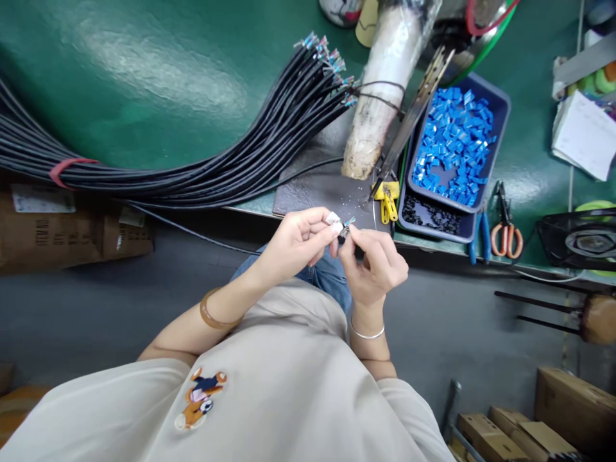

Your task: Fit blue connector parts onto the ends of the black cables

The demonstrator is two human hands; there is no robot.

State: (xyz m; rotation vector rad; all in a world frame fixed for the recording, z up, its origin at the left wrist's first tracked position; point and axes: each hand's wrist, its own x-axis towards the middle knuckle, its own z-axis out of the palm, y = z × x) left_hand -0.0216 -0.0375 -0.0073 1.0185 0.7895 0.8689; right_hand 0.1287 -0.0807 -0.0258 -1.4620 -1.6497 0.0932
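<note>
My left hand [304, 236] is closed on the stripped end of a black cable [344, 230], just past the table's front edge. Thin wires, some of them light blue, fan out from that end. White wrapping covers a fingertip or two of this hand. Close against it, my right hand [376, 258] pinches at the same cable end with thumb and forefinger. Fingers hide part of what lies between them. A large bundle of black cables [231, 170] lies to the left on the green table [158, 83], its stripped wire ends fanned out near the middle.
To the right stand a bin of small blue parts [455, 144] and a bin of small black parts [430, 217]. Nearby lie a yellow clip-like tool [387, 200], blue-handled pliers [479, 237] and orange-handled scissors [506, 239]. A wrapped white cylinder [380, 83] leans over the dark mat [320, 186].
</note>
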